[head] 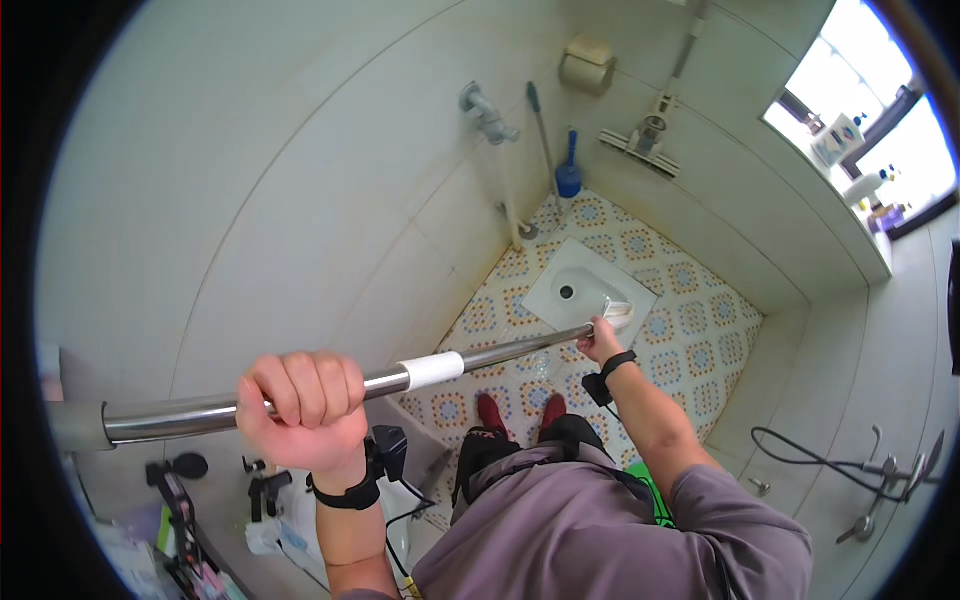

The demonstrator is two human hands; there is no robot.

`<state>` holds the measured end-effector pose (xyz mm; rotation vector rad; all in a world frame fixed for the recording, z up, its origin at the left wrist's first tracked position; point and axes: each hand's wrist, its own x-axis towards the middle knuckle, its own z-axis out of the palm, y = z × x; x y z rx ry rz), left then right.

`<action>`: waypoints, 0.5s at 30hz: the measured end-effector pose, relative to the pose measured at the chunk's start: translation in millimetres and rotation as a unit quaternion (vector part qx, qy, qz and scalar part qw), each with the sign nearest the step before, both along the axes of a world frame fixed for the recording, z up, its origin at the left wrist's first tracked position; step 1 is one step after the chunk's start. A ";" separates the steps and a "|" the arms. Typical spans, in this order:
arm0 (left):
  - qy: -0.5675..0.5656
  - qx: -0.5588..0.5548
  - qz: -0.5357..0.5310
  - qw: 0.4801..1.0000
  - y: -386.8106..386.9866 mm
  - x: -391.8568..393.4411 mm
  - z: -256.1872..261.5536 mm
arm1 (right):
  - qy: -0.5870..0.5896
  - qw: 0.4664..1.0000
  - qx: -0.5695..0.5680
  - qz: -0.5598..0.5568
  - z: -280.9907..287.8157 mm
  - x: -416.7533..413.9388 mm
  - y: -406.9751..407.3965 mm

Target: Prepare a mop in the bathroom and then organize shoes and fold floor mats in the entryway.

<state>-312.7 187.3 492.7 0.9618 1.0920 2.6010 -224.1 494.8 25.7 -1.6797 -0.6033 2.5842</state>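
My left hand [307,409] is closed around the upper part of a shiny metal pole [517,348], which slants across the view. A white sleeve [433,371] sits on the pole between my hands, and its near end carries a pale grey grip [79,425]. Farther down, my right hand [600,343] clasps the pole's lower end, just behind a white fitting [619,315]. That fitting appears above the near edge of a white squat toilet [540,292] set in the patterned floor. Whether it touches the toilet cannot be made out. Both wrists wear black straps with small devices.
Against the walls stand a squeeze mop [645,144], a blue long-handled scoop [569,178] and a thin rod [541,135]. A flush valve [487,116] juts from the left wall. Bottles [838,140] line the windowsill; a shower mixer [889,472] is at right, a washbasin [401,517] at lower left.
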 end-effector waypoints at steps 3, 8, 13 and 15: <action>0.006 0.011 0.031 0.999 -9.6 14.7 -4.9 | 0.025 0.998 -0.002 0.065 4.5 -12.2 5.4; 0.021 0.008 0.098 0.995 -27.1 51.0 -10.0 | 0.009 0.993 0.020 0.118 9.4 -38.8 1.9; -0.038 0.005 0.161 0.986 -38.1 69.2 -49.3 | -0.023 0.993 0.043 0.105 13.0 -40.7 -13.9; -0.069 -0.052 0.192 0.978 -22.2 71.7 -107.3 | -0.009 0.994 0.030 0.109 32.5 -51.7 -52.2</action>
